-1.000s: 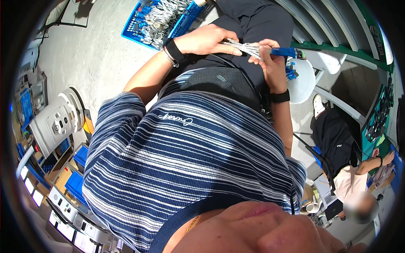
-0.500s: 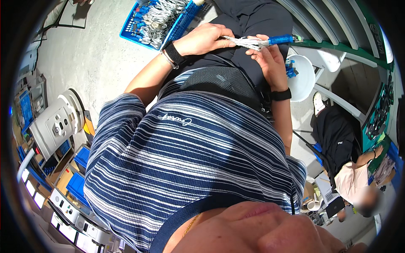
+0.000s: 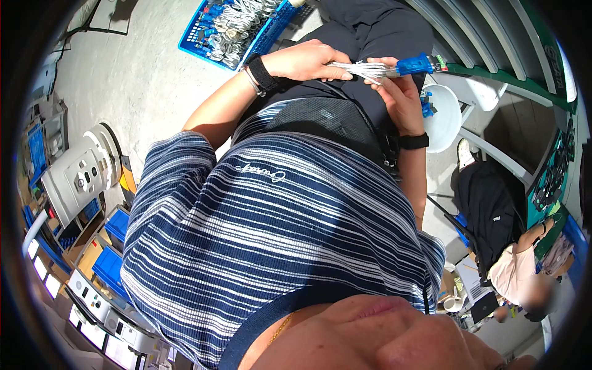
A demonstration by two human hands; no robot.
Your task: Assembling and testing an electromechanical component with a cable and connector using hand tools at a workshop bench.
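Observation:
A folded bundle of white cable (image 3: 361,69) stretches between my two hands over my lap. My left hand (image 3: 305,60) pinches its left end between thumb and fingers. Fingers closed round the right end, my right hand (image 3: 398,92) grips the bundle just beside a blue connector housing (image 3: 414,65). That housing sticks out to the right past my fingers, with a small green and red part (image 3: 439,63) at its tip. Some of the right fingers are hidden behind the cable.
A blue basket (image 3: 213,60) full of bundled white cables with blue connectors stands beyond my left forearm. By my right wrist is a white bucket (image 3: 447,117) holding blue pieces. Grey rails (image 3: 487,37) rise at the far right; another person (image 3: 493,209) sits at the right.
The blue housing has turned to show a broader face and moved slightly right. My left thumb and fingers have slid a little rightward along the bundle.

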